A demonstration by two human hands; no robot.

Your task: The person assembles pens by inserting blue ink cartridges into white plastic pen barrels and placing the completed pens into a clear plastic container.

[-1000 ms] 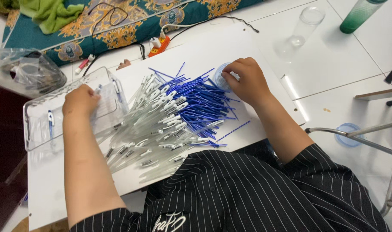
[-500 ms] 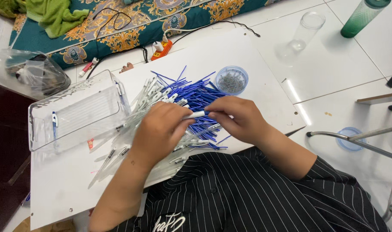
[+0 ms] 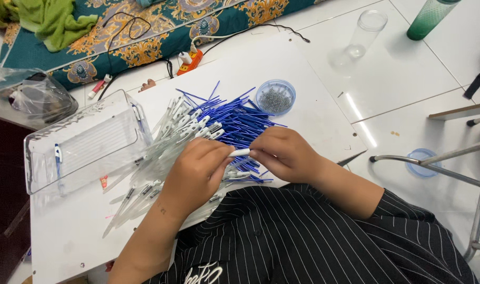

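My left hand (image 3: 198,171) and my right hand (image 3: 282,153) meet over the near edge of a white board (image 3: 313,110), both pinching one white pen piece (image 3: 240,153) between them. Under and behind the hands lies a heap of clear pen barrels (image 3: 166,137) and a heap of thin blue refills (image 3: 235,118). A small round blue-rimmed dish of tiny metal parts (image 3: 275,97) stands just past the refills. To the left sits a clear plastic tray (image 3: 82,142) holding one finished pen (image 3: 57,159).
A clear glass jar (image 3: 363,34) and a green bottle (image 3: 428,18) stand on the white tiled floor at the back right. A patterned mat with cables (image 3: 145,31), a green cloth (image 3: 53,18) and a plastic bag (image 3: 37,97) lie behind. A metal frame (image 3: 461,168) is at right.
My left hand left the tray and my right hand left the dish; both came together over the pile and now hold a pen piece between them.
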